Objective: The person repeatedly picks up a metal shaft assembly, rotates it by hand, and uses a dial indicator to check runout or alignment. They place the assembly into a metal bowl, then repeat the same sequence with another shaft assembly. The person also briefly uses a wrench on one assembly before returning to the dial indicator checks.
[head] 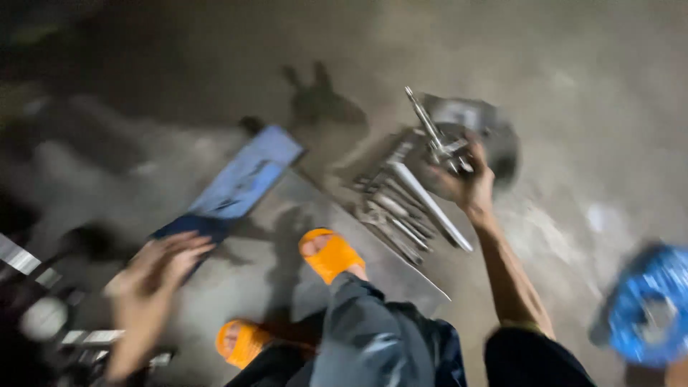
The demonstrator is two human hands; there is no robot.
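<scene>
Nearest were dark trousers [373,337] and orange sandals [330,252], beyond them the left hand [154,276] hung spread and empty, and farther off the right hand [469,183] gripped a steel wrench [433,136] above the socket tray [394,208]; stiff, heavy, probably best held mid-handle.
</scene>
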